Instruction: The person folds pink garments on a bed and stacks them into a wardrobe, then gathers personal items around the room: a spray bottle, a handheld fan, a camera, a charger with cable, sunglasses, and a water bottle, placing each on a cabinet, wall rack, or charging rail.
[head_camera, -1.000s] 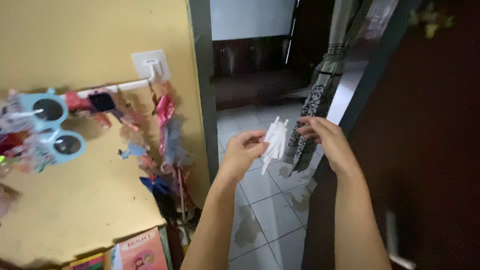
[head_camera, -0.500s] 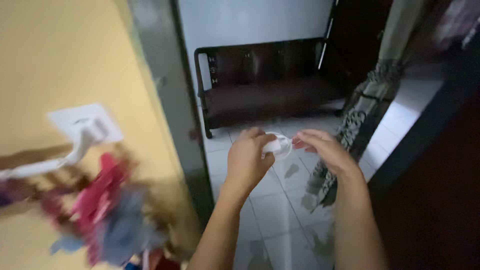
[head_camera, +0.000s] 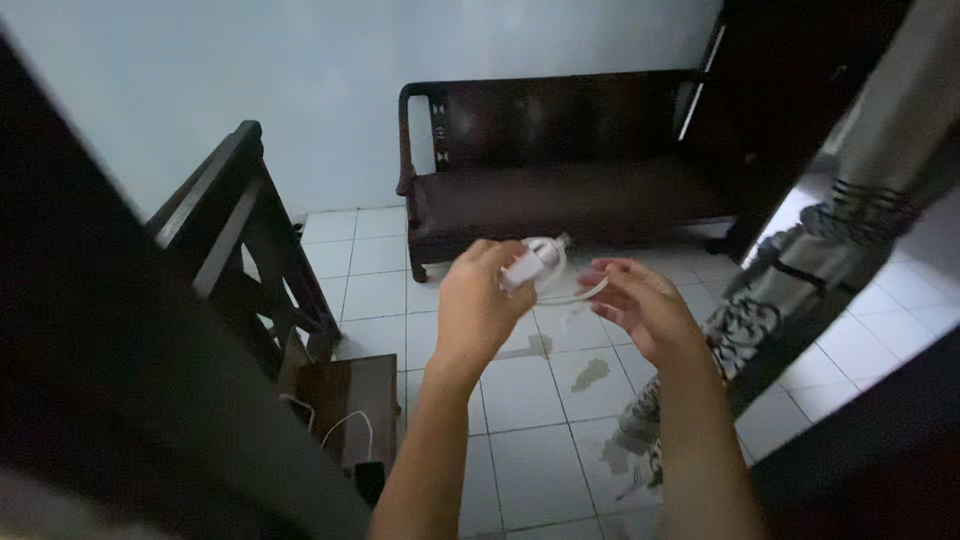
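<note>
My left hand (head_camera: 480, 305) is closed around a small white object with a looped white cord (head_camera: 545, 268), held at chest height above the tiled floor. My right hand (head_camera: 640, 305) hovers just to its right with fingers spread; its fingertips are close to the cord loop, and I cannot tell whether they touch it. The object is blurred, so its kind is unclear.
A dark wooden bench (head_camera: 570, 180) stands against the pale wall ahead. A dark stair railing (head_camera: 240, 230) and a small wooden stand (head_camera: 345, 395) with white cables are at left. A patterned curtain (head_camera: 790, 290) hangs at right. White floor tiles (head_camera: 540, 400) show damp marks.
The view has swung from the yellow wall with hanging items to the doorway and the room beyond. Both hands stay together on the white object; the right hand's fingers have opened.
</note>
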